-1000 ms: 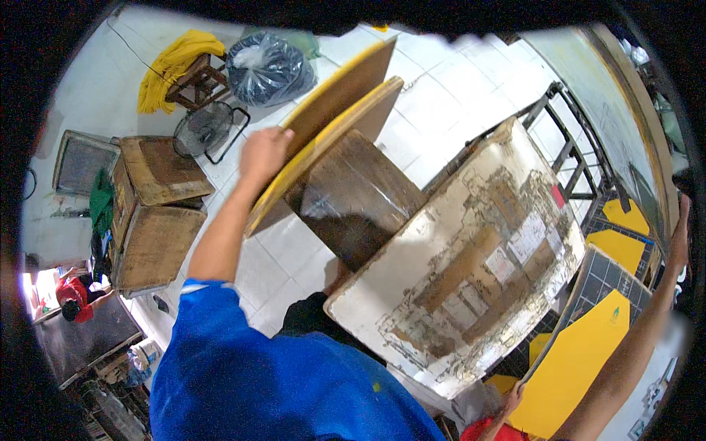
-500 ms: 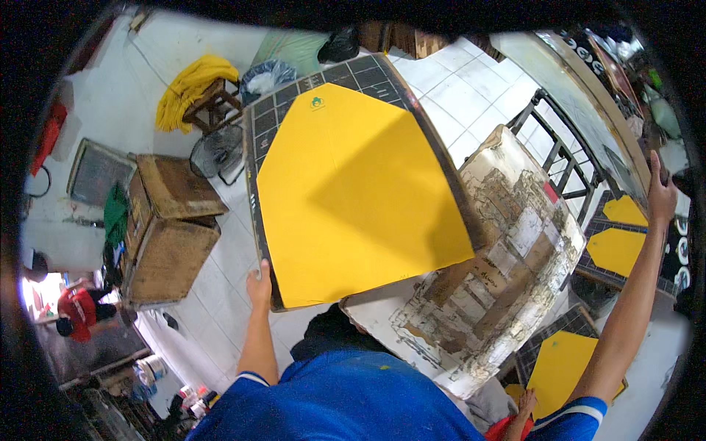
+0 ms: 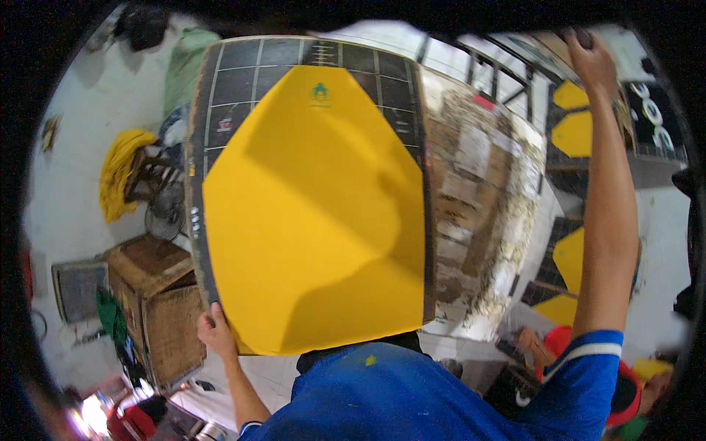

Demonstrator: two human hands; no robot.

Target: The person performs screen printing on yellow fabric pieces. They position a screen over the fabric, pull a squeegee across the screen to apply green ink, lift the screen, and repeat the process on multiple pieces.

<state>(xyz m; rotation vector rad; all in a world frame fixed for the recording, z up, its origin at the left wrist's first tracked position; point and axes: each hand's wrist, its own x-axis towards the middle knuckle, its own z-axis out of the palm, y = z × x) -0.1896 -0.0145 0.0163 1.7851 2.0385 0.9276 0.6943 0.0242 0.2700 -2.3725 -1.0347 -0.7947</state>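
A yellow fabric piece (image 3: 316, 184) with slanted upper corners and a small green print lies spread on a dark board (image 3: 243, 62) marked with pale grid lines. My left hand (image 3: 215, 332) grips the board at its lower left edge, thumb on top. My right hand (image 3: 594, 70) is raised at the far upper right, arm stretched out, away from the board. Its fingers are closed around something small and dark, too unclear to name. Shadows fall across the yellow fabric. A worn, patchy white-and-brown board (image 3: 471, 213) stands under and right of the gridded one.
More yellow pieces (image 3: 572, 134) lie on dark boards at the right. Another person's hand (image 3: 533, 345) and red clothing show at lower right. On the left stand a brown cardboard box (image 3: 173, 331), a fan, and a stool with yellow cloth (image 3: 121, 173). A black metal frame (image 3: 507, 66) is behind.
The gridded board with the yellow fabric now sits straighter and further left in view, my left hand still on its edge. My right hand has gone up and inward. The view has turned rightward.
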